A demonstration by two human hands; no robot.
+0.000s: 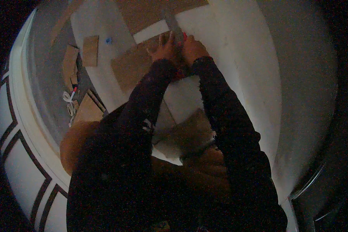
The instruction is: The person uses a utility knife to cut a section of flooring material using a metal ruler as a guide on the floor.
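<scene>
A pale surface (pixel 228 58) curves through the dim view, with a broad brown cardboard sheet (pixel 143 13) lying at its far end. Nearer, a second cardboard piece (pixel 127 69) lies beneath the left hand (pixel 164 48), whose fingers are spread and holding nothing visible. Just beside it, the right hand (pixel 194 49) has its fingers bent next to a small red object (pixel 185 36); the light is too poor to tell whether they are closed on it. Off to the left, well apart from both hands, are a small cardboard rectangle (pixel 90 51), a looped white cord (pixel 68 96) beside cardboard scraps (pixel 69 63), and, smallest, a blue item (pixel 108 40).
</scene>
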